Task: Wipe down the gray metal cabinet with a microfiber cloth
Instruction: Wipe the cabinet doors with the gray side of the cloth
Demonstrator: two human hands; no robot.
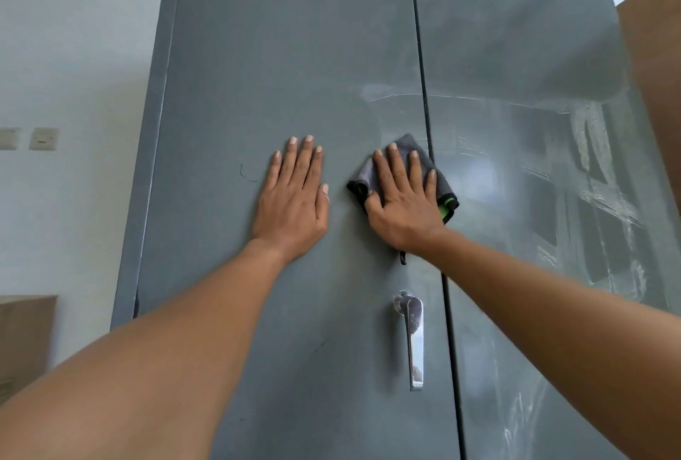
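A tall gray metal cabinet (pixel 280 54) with two doors fills the view. My left hand (pixel 293 197) lies flat on the left door, fingers straight and pointing up. My right hand (pixel 401 197) presses a folded gray microfiber cloth (pixel 407 144) with a green tag against the same door, beside the seam between the doors. Its fingers are spread straight over the cloth. Pale wipe streaks mark the door above the cloth and across the right door (pixel 534 164).
A chrome lever handle (pixel 415 339) hangs on the left door below my right hand. A pale wall with two wall plates (pixel 44 138) is at the left, a cardboard box (pixel 22 341) at the lower left, and a brown panel (pixel 656 90) at the right edge.
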